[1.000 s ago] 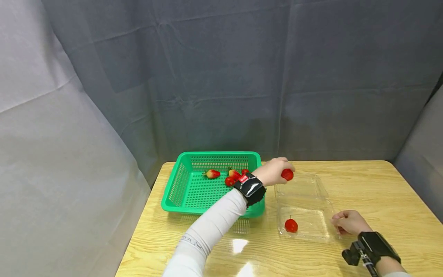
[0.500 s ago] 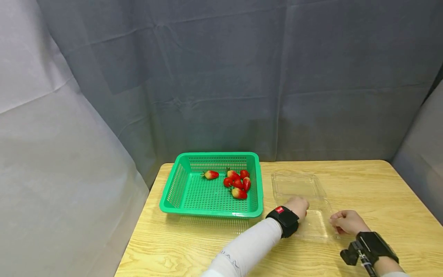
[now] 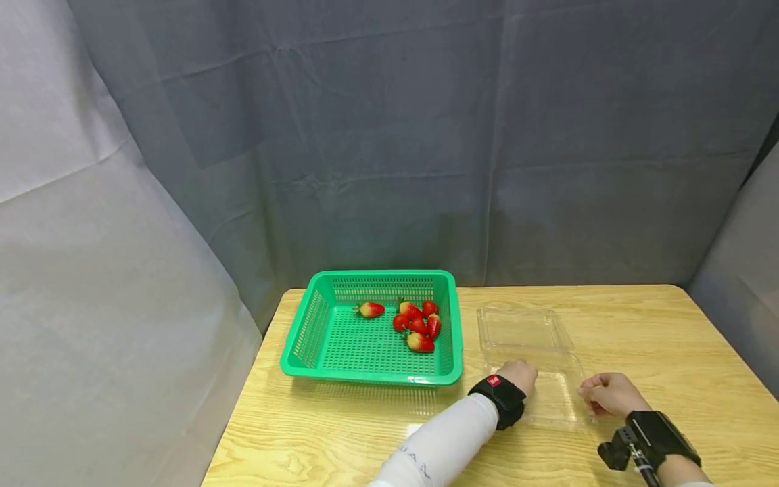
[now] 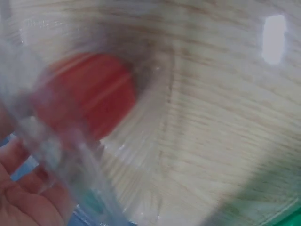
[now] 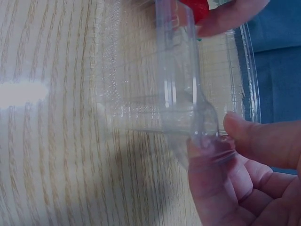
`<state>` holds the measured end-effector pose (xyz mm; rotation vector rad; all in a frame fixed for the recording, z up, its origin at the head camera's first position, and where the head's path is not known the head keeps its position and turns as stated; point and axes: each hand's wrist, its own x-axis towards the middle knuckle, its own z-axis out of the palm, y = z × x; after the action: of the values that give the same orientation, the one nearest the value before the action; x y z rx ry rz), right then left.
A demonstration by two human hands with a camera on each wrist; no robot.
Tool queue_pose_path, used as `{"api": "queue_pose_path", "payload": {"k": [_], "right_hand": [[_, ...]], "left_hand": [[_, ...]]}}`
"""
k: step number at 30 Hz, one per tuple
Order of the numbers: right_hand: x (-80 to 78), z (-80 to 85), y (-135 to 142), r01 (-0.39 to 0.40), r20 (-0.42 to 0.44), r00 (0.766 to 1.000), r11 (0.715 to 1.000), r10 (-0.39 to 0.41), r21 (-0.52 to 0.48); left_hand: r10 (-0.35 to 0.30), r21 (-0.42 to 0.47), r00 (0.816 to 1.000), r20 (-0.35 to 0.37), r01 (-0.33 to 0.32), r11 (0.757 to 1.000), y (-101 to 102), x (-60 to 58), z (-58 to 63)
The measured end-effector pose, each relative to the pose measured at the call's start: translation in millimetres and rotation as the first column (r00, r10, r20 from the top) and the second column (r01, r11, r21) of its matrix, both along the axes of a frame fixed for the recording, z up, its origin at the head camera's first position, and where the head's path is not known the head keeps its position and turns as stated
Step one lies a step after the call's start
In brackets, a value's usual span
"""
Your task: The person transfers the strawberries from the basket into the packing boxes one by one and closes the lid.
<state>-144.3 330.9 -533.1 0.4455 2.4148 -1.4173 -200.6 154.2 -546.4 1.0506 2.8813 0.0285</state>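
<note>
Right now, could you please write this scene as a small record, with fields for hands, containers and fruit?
Left hand: at the clear plastic box, beside a red fruit; grip unclear
Right hand: pinches the box's edge
Clear plastic box: open, on the wooden table
Green basket: left of the box
Basket contents: strawberries and round red fruits, mostly grouped towards the right

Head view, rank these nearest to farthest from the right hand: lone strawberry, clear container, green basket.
1. Clear container: pinched by the right hand.
2. Green basket: left of the container.
3. Lone strawberry: inside the basket, toward its back.
</note>
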Motion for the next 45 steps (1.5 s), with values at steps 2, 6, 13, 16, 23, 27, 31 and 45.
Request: {"api": "queue_pose_path", "payload": {"k": [2, 6, 13, 16, 23, 27, 31, 45], "right_hand": [[-0.4, -0.2, 0, 0.002, 0.002, 1.000, 1.000, -0.002, -0.002], [-1.4, -0.1, -1, 0.002, 0.009, 1.000, 1.000, -0.002, -0.001], [-2.0, -2.6, 1, -0.004, 0.010, 1.000, 1.000, 0.003, 0.016], [-1.8, -3.5, 3, -0.004, 0.010, 1.000, 1.000, 0.003, 0.021], [-1.1, -1.8, 2, 0.003, 0.013, 1.000, 1.000, -0.004, 0.016], [-0.4, 0.0, 1, -0.002, 0.003, 1.000, 1.000, 0.002, 0.027], [0.1, 2.0, -1, -0.001, -0.003, 1.000, 1.000, 0.002, 0.028], [1.1, 1.7, -2, 0.003, -0.015, 1.000, 1.000, -0.003, 0.030]], "left_hand": [[-0.002, -0.008, 0.999, 0.041, 0.002, 1.000, -1, 0.2, 9.7], [-0.054, 0.018, 0.998, 0.041, 0.053, 0.998, -14, -1.2, 56.8], [-0.067, 0.022, 0.986, -0.150, 0.071, 0.997, -66, -41.1, 141.1], [-0.046, -0.003, 0.993, -0.111, 0.046, 0.999, -96, -73.4, 148.6], [0.042, -0.018, 0.973, 0.227, -0.039, 0.999, -148, -121.4, 99.6], [0.083, -0.024, 0.956, 0.280, -0.079, 0.997, -162, -126.4, 61.2], [0.029, -0.087, 0.970, 0.240, -0.008, 0.996, -165, -120.8, 48.5], [0.005, -0.085, 0.995, 0.101, 0.004, 0.996, -168, -86.2, 62.5]]}}
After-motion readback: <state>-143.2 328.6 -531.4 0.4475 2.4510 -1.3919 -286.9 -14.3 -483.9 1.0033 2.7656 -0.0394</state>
